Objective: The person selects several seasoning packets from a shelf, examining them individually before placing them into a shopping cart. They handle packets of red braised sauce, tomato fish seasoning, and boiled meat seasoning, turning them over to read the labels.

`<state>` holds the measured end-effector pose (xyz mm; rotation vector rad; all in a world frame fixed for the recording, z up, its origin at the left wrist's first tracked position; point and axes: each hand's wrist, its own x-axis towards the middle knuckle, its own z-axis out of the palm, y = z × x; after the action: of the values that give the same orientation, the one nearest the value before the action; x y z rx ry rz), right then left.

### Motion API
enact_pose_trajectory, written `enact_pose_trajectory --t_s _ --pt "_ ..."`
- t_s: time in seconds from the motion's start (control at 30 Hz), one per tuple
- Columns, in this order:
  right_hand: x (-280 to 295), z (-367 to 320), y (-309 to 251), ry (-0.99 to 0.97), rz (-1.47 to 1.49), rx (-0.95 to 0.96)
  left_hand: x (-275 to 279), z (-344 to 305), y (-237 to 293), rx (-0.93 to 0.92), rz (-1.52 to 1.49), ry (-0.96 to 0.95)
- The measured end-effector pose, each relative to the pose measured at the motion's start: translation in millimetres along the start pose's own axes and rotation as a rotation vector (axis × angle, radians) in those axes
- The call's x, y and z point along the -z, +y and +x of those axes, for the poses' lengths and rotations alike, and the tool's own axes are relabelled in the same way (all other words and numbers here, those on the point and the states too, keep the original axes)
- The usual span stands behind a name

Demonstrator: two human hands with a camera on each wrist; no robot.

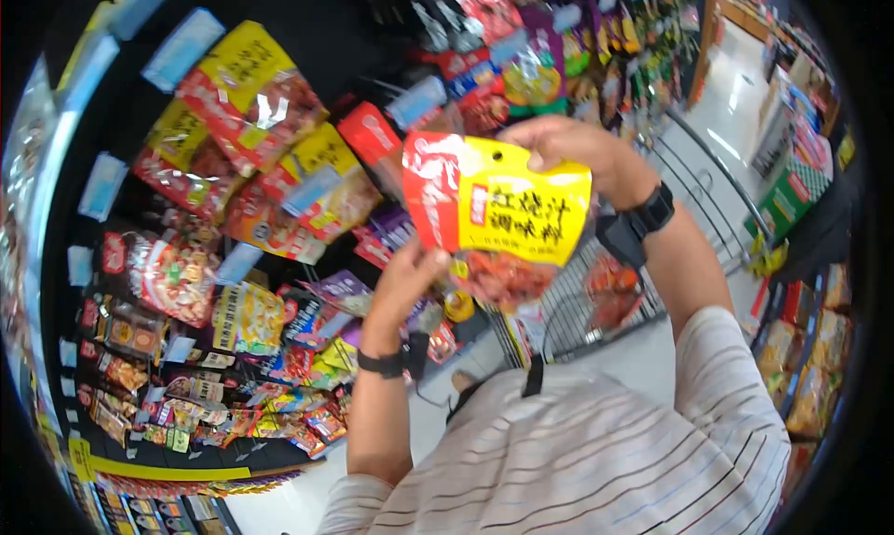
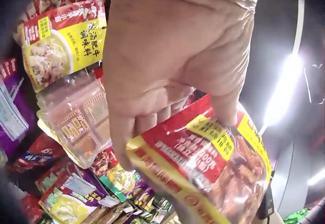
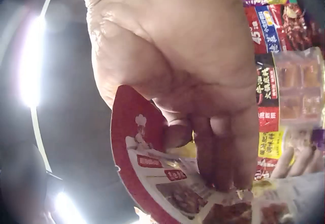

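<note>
A yellow and red seasoning packet (image 1: pixel 521 195) with black Chinese lettering and a food picture is held up in front of the chest. My left hand (image 1: pixel 400 279) grips its lower left edge, thumb on the front. At its top edge, my right hand (image 1: pixel 587 153) pinches the packet near the hang hole. In the left wrist view the back of the seasoning packet (image 2: pixel 198 158) shows red and yellow print between thumb and fingers. The right wrist view shows its red end (image 3: pixel 132 117) against the palm, with the fingers curled over the back.
Racks of seasoning packets (image 1: pixel 251 97) with price tags fill the left side and the top. Below the held packet stands a wire shopping cart (image 1: pixel 684 218) with a red package (image 1: pixel 613 288) inside. Bagged goods (image 1: pixel 827 349) line a shelf at the right.
</note>
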<state>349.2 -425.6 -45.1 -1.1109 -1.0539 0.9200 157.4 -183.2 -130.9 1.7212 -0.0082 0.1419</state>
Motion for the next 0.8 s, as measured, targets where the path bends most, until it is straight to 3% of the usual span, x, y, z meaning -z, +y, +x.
enact_pose_trajectory --t_s 0.03,0.07,0.2,0.27,0.33,0.37,0.47,0.53,0.6,0.67,0.73,0.8 --pt "3 8 4 -0.010 -0.045 0.061 1 -8 4 0.007 -0.002 0.048" --pt "-6 15 -6 -0.026 0.092 -0.050 -2 -18 4 0.015 -0.009 0.096" --pt "-35 30 -29 -0.083 0.051 -0.110 0 -39 5 0.008 -0.029 0.171" --pt "-17 46 -17 -0.177 0.013 -0.085 -2 -50 17 -0.013 -0.055 0.307" --pt "-20 57 -18 -0.145 0.088 -0.006 1 -60 31 0.023 -0.093 0.414" --pt "-22 62 -20 -0.127 0.125 0.035 3 -57 25 -0.120 -0.210 0.442" --pt "-27 73 -25 -0.082 0.313 0.100 12 -62 61 -0.261 -0.223 0.548" --pt "-38 82 -34 -0.246 0.388 0.122 21 -61 78 -0.307 -0.250 0.614" --pt "-55 91 -41 -0.212 0.220 0.159 34 -57 87 -0.356 -0.219 0.666" --pt "-75 88 -51 -0.140 0.187 0.081 35 -52 102 -0.398 -0.203 0.683" --pt "-99 95 -52 -0.033 0.091 0.186 35 -48 112 -0.421 -0.188 0.681" --pt "-99 114 -37 0.066 0.187 0.246 36 -45 117 -0.420 -0.171 0.665"
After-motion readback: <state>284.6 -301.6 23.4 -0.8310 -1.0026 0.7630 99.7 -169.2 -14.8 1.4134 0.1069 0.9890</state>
